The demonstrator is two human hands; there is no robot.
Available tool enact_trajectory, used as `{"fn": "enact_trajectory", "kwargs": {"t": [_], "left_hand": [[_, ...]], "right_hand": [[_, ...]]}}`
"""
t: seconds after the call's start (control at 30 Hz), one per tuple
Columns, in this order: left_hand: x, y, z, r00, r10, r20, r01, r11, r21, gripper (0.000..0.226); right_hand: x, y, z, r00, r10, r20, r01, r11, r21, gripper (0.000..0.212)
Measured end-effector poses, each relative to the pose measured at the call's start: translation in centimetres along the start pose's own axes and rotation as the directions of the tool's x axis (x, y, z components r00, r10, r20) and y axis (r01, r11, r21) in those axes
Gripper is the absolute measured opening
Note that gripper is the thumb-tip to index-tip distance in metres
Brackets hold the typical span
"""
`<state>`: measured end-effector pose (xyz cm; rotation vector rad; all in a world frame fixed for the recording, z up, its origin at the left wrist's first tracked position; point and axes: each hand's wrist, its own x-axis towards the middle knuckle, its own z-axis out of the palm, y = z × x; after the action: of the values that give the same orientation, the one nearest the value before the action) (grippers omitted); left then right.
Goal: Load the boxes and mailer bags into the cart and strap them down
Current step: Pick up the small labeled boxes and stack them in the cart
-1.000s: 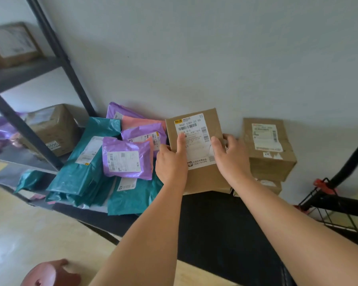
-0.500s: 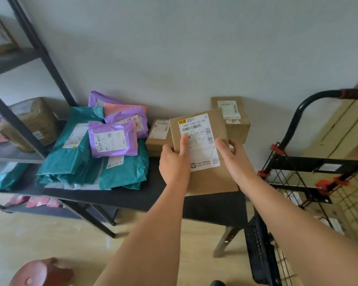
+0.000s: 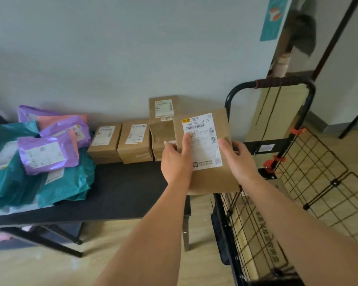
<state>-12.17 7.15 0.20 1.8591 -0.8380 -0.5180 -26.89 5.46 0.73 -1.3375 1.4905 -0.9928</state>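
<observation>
At the right end of the black table (image 3: 122, 188), just where it meets the cart (image 3: 250, 146), a brown box (image 3: 205, 149) is held up in the air between both hands. The left hand (image 3: 177, 159) is clamped on its left edge, thumb laid up across the white shipping label. The right hand (image 3: 239, 159) is wrapped round the right edge, thumb pressed on the label's side, the other fingers hidden behind the cardboard. The box is tilted label-up towards the camera, clear of the tabletop, its lower corner over the cart's wire side. Behind it, against the wall, a stack of boxes (image 3: 163, 124) is seen, and two more boxes (image 3: 104, 141) are set side by side to the left. Farther left, purple, pink and teal mailer bags (image 3: 66, 186) are piled on the table. The cart's handle (image 3: 281, 81) is seen at the right, wire panels spread below it.
</observation>
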Motion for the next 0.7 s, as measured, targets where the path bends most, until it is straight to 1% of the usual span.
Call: {"fn": "enact_trajectory", "kwargs": {"t": [0.1,0.2,0.3,0.4,0.5,0.6,0.63,0.7], "left_hand": [[-2.5,1.8,4.4,1.000,-0.004,0.019,0.004,1.000,0.001,0.066],[-5.3,3.8,9.0,0.999,-0.034,0.037,0.035,0.999,-0.023,0.065],[-7.5,5.4,13.4,0.996,-0.082,0.048,0.083,0.996,-0.023,0.061],[-9.3,6.2,17.1,0.992,-0.108,0.061,0.109,0.994,-0.012,0.062],[-11.1,6.4,20.4,0.987,-0.142,0.072,0.143,0.990,-0.003,0.062],[-12.0,6.0,22.9,0.980,-0.155,0.124,0.156,0.988,0.005,0.059],[-11.9,5.8,23.7,0.976,-0.159,0.151,0.159,0.987,0.011,0.057],[-11.4,5.6,25.2,0.965,-0.163,0.207,0.164,0.986,0.014,0.051]], "right_hand": [[1.3,1.4,-5.0,1.000,0.027,-0.016,-0.027,1.000,-0.003,0.069],[2.7,3.1,-10.5,0.999,0.038,0.000,-0.038,0.999,-0.003,0.069],[3.8,5.1,-15.7,0.998,0.034,0.054,-0.034,0.999,-0.002,0.066],[4.7,7.1,-19.5,0.991,0.064,0.119,-0.062,0.998,-0.017,0.064],[5.7,9.3,-22.3,0.974,0.128,0.185,-0.132,0.991,0.005,0.066],[6.9,11.3,-24.2,0.959,0.215,0.187,-0.223,0.974,0.025,0.065],[7.4,11.8,-24.6,0.954,0.243,0.173,-0.254,0.966,0.041,0.060],[8.6,12.7,-25.2,0.951,0.278,0.132,-0.290,0.954,0.075,0.037]]}}
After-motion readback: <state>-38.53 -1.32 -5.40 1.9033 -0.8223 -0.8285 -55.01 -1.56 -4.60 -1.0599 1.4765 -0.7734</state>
